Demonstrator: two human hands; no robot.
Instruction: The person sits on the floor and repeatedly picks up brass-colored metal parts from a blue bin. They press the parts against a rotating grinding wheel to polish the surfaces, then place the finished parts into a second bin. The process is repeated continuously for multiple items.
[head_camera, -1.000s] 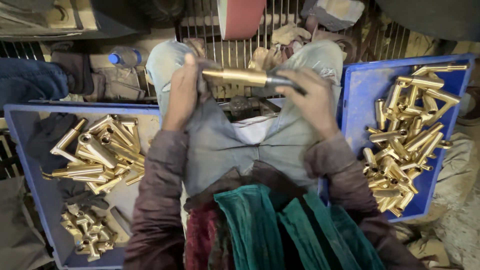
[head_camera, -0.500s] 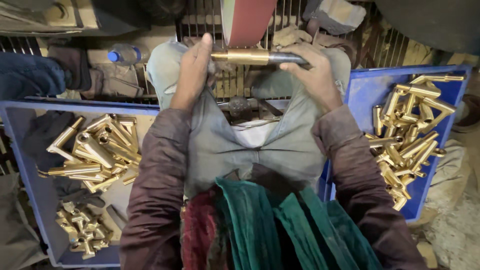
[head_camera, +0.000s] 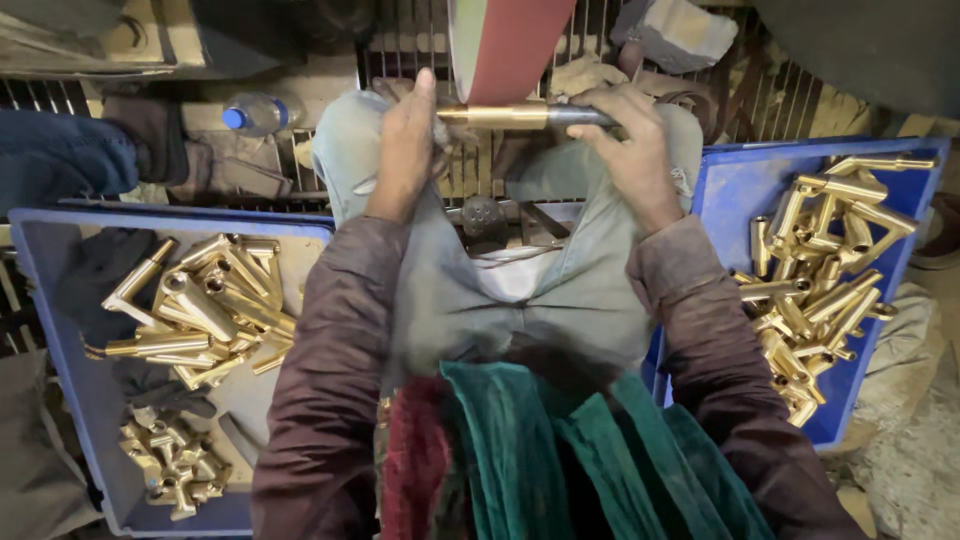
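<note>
Brass everywhere down here: a brass tube (head_camera: 495, 116) lies level at top centre of the frame, right against the lower edge of a red belt (head_camera: 515, 45) that drops in from the top. Left hand (head_camera: 405, 150) grips the tube's left end, fingers curled shut around it; right hand (head_camera: 630, 150) is wrapped around a dark rod (head_camera: 580, 115) that sticks out of the tube's right end, fingers pressed together over it. Both arms wear dark maroon sleeves, and the knees below are in grey trousers, with a green and red cloth (head_camera: 540, 460) bunched in the lap at bottom centre. Behind the hands runs a grimy metal grate (head_camera: 410, 40), with a clear bottle (head_camera: 255, 113) with a blue cap lying at upper left. Left side of the frame, a blue tray (head_camera: 60, 330) holds a heap of long brass fittings (head_camera: 205, 310) and, lower down, a cluster of small ones (head_camera: 175, 465). Right side, a second blue tray (head_camera: 735, 190) is piled with more brass tubes (head_camera: 820, 280). Dirty cloth and dusty floor at lower right.
</note>
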